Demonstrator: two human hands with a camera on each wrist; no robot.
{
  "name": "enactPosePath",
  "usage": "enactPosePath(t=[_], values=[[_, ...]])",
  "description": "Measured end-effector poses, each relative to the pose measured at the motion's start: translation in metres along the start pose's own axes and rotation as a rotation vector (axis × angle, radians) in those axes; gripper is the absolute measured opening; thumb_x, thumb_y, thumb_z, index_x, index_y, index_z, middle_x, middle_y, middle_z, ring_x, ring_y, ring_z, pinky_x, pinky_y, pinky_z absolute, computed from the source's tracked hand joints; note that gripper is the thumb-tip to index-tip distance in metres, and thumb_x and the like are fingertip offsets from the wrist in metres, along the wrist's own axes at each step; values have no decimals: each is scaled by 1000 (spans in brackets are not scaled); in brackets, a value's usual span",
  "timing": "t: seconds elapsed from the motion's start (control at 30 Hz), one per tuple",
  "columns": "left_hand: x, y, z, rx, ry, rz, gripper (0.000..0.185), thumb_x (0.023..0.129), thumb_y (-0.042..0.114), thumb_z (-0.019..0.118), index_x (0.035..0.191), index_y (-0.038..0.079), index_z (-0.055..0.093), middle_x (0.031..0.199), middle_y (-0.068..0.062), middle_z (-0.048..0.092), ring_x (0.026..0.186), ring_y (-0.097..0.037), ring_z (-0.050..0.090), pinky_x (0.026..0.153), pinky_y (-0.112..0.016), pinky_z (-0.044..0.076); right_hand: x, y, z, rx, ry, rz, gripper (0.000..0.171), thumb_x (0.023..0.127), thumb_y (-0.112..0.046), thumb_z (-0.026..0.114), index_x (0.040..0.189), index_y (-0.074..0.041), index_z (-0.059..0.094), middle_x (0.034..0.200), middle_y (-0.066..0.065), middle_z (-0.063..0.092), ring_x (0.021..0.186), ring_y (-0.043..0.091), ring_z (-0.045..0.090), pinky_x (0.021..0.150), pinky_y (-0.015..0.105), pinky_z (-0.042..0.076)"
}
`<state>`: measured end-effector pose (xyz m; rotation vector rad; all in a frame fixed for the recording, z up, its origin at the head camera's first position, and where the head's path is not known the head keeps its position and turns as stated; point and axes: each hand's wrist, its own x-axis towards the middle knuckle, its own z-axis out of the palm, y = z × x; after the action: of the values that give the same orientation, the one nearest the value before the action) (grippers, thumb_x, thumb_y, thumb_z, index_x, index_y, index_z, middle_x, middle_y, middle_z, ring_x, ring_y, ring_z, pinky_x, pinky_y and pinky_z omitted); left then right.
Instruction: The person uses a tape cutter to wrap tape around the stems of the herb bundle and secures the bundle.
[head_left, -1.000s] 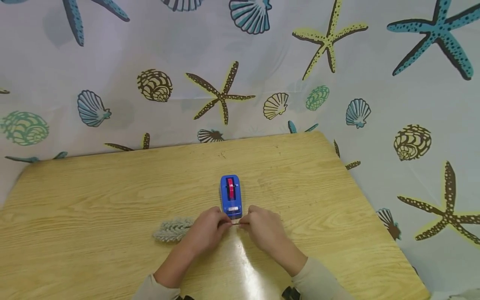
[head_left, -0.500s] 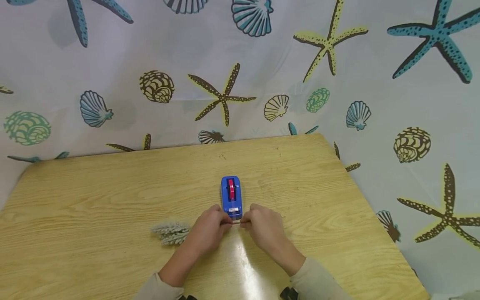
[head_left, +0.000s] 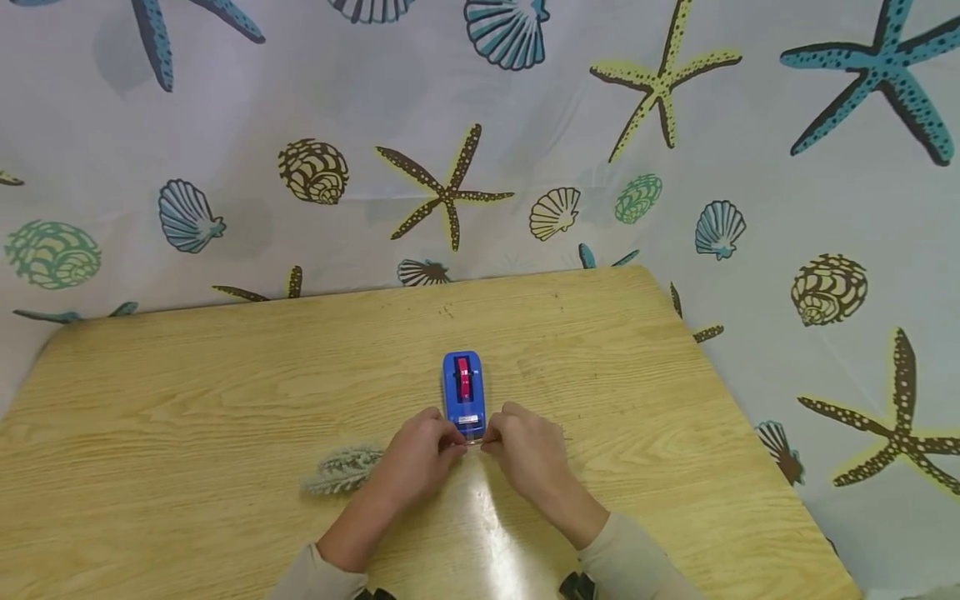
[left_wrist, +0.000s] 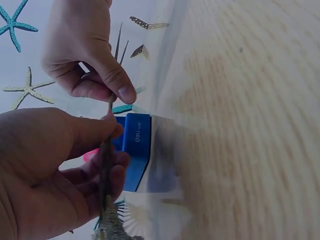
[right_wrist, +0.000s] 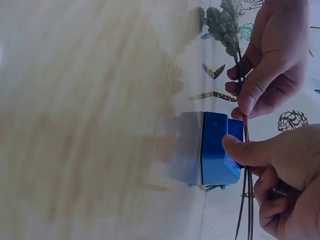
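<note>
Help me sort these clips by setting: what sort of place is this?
Probably a makeshift craft table: a wooden table against a seashell-print curtain, with a blue tape dispenser and both hands pinching thin stems.

Bright even light; glare on table [head_left: 487,533]; wrist views blurred.

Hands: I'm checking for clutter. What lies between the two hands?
Between left hand and right hand runs only the thin stem both pinch, before the blue tape dispenser; head view.
</note>
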<state>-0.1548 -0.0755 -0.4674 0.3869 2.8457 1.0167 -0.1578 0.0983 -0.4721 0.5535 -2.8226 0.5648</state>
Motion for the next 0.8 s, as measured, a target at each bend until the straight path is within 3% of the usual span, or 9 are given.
enactPosePath(t=[0.17,0.3,0.6,0.8], values=[[1,-3,-2,-23,-48,10,12,94,9,68,90,1,77,79,-2,59,68,-13,51,62,-28,46,3,0,1,-21,6,16,16,75,-23,87,74,-18,72,69,-9,55,54,4,48,48,19,37],[1,-4,-2,-19,-45,2,12,94,8,68,90,2,78,78,-2,62,67,-12,52,62,-28,46,4,-1,0,-23,-14,15,17,76,-23,87,75,-18,71,72,-8,56,56,5,50,49,20,38],[3,-6,-4,16,3,40,8,88,7,73,85,3,80,76,0,63,66,-10,51,60,-24,45,12,2,-12,-22,-274,-54,18,95,-32,69,97,-15,75,83,-6,56,64,6,48,54,21,41],[5,-9,-3,-14,6,38,6,87,7,76,84,5,80,78,1,66,68,-9,54,62,-23,47,17,4,-19,27,-304,-39,14,93,-27,71,95,-17,80,87,-5,58,69,6,52,58,21,44]])
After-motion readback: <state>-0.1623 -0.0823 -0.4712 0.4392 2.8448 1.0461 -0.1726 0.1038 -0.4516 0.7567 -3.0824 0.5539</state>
